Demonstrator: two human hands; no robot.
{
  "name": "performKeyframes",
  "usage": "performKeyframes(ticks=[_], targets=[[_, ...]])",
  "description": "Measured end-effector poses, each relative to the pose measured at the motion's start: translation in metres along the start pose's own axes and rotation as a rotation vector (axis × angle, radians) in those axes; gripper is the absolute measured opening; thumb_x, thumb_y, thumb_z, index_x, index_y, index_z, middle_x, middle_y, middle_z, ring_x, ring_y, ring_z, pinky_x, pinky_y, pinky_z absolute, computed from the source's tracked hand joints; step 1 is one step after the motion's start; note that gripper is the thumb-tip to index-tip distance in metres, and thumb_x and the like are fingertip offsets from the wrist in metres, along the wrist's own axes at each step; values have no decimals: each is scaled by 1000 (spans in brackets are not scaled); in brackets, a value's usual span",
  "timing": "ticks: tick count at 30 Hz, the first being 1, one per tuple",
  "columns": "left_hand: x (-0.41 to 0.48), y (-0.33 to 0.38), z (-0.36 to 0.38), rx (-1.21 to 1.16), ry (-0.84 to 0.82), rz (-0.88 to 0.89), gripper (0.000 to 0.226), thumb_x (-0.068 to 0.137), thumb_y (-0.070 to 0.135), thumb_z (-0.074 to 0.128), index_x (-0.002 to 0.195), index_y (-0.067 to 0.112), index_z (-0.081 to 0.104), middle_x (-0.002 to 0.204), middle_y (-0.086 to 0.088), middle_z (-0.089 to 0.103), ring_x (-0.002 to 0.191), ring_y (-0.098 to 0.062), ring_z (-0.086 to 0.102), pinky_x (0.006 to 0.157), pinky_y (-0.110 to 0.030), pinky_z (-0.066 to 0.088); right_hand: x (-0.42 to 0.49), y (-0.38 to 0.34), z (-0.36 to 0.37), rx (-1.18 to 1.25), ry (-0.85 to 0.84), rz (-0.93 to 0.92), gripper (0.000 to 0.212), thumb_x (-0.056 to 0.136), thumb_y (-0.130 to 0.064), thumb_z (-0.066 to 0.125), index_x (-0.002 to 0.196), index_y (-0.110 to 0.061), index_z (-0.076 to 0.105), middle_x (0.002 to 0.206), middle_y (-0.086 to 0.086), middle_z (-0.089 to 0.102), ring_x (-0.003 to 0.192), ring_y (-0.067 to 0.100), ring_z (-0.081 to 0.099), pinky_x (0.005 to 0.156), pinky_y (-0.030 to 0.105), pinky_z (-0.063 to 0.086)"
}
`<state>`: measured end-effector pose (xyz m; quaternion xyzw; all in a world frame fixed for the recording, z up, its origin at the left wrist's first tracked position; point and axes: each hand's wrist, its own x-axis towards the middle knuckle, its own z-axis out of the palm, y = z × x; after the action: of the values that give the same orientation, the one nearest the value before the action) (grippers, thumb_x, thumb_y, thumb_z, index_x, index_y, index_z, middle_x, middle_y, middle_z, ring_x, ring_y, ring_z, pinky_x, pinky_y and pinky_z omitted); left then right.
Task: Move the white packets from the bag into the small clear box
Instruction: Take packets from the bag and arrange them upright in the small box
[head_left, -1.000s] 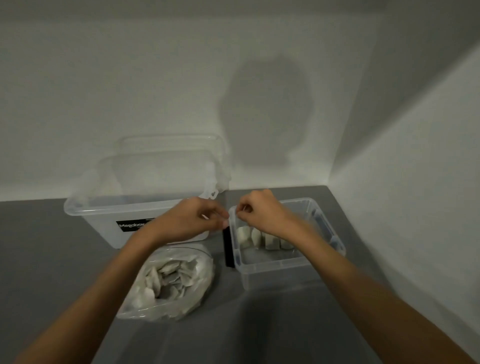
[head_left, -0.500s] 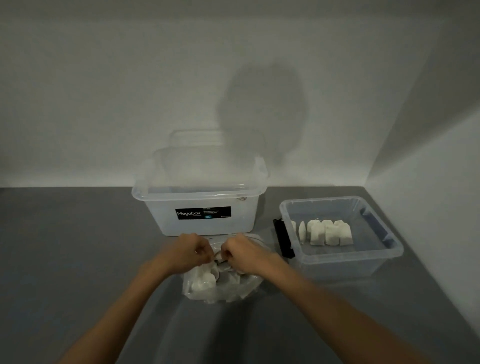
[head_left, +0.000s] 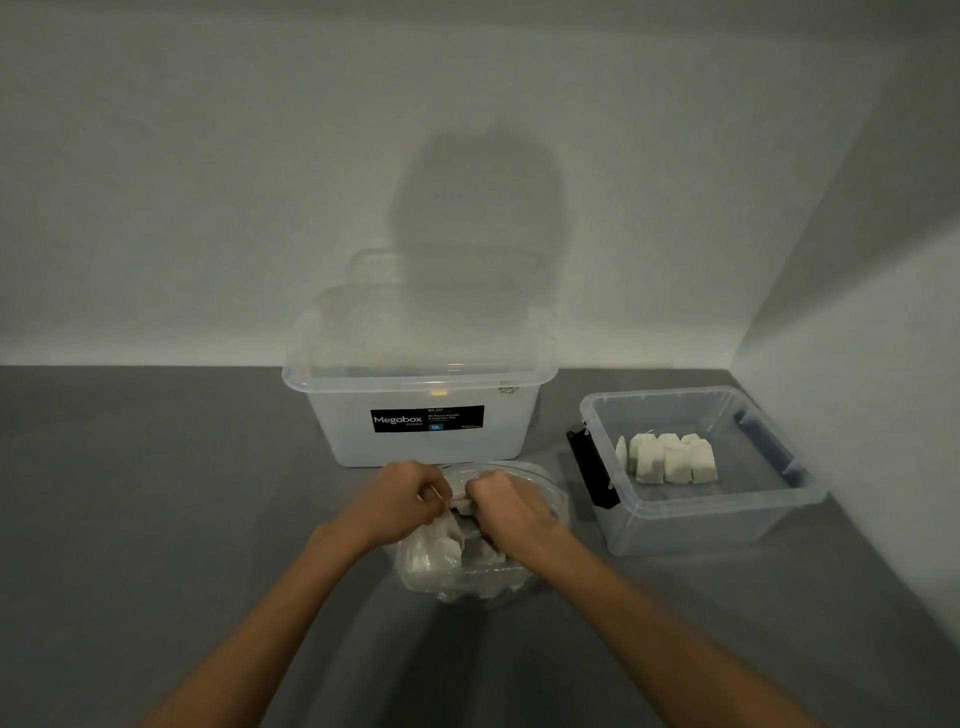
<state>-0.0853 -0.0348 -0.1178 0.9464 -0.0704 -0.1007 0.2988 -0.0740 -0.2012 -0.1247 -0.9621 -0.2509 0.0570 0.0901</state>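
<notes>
Both hands are down at the open mouth of the clear plastic bag (head_left: 470, 571), which lies on the grey table (head_left: 156, 519) just in front of the big lidded box (head_left: 421, 374) with the black label (head_left: 427, 419). The left hand (head_left: 402, 501) has its fingers curled in, thumb and fingertips closed together. The right hand (head_left: 506, 506) is curled the same way and faces it, knuckles up. Between the two sets of fingertips sits a pale packet (head_left: 460, 501), pinched from both sides; how much of each grip also catches the bag's film is hard to tell. Below the hands, loose white packets (head_left: 434, 551) fill the bag in a jumble, partly hidden by the wrists. The small clear box (head_left: 727, 512) stands to the right of the bag, near the corner of the walls, with its lid off and a black latch (head_left: 592, 475) on its left side. Inside it a row of packets (head_left: 670, 460) stands upright, side by side and touching, towards the left half of the floor. Both forearms are bare. A rounded shadow (head_left: 478, 218) falls on the white wall (head_left: 156, 182) behind the big box.
</notes>
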Motion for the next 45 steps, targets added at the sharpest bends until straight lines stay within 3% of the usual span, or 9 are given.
performKeyframes(ticks=[4,8,11,15,20,27,33,40,45], targets=[[4,1,-1,-65,55,0,15,88,9,60,100,15,68,86,0,71,74,-7,67,67,-15,51,-14,8,-8,290,197,171,12,88,-14,59,84,-10,70,78,4,66,75,19,64,68,28,52],[0,7,4,-268,167,1,15,88,7,62,97,17,70,83,-2,72,67,-6,68,58,-12,51,-36,15,-22,920,282,407,7,84,-4,64,81,-4,71,56,2,64,47,7,61,50,19,51],[-8,19,11,-532,141,-13,14,91,9,61,97,17,69,85,-3,72,70,-8,69,63,-19,56,-51,20,-32,1400,222,494,4,86,-3,66,85,-1,69,65,9,67,53,12,62,50,21,50],[-15,40,17,-830,70,-39,15,96,20,54,104,18,67,92,-4,73,81,-15,71,72,-26,58,-57,26,-38,1723,174,522,4,87,-3,64,84,-2,67,74,13,70,58,13,64,51,20,51],[-12,50,17,-973,119,-94,22,92,26,60,113,22,63,101,-1,72,91,-15,71,76,-28,58,-58,27,-40,1870,111,530,6,87,-3,62,84,-2,66,75,12,70,59,12,62,53,18,51],[-13,54,13,-1001,177,-92,14,86,15,68,99,12,69,92,-10,73,80,-18,72,73,-30,57,-57,26,-34,1908,89,525,5,87,-2,61,86,-1,66,76,14,69,61,12,64,55,18,53],[-13,53,4,-937,284,-56,6,86,13,67,89,11,71,74,-2,73,69,-11,69,59,-20,53,-57,26,-30,1907,175,540,10,90,-4,59,89,3,65,74,15,70,59,13,66,53,20,54],[-17,36,-18,-678,409,-85,10,86,13,68,94,19,69,71,-5,72,68,-18,70,65,-27,57,-59,34,-40,2035,234,536,9,92,-7,55,92,-1,62,70,12,68,61,13,66,52,20,53],[-21,40,-10,-721,240,-107,13,91,1,58,87,7,69,71,-20,67,68,-23,68,66,-29,57,-59,28,-44,1858,365,420,8,92,-5,57,86,-2,62,79,15,71,73,21,72,58,24,56]])
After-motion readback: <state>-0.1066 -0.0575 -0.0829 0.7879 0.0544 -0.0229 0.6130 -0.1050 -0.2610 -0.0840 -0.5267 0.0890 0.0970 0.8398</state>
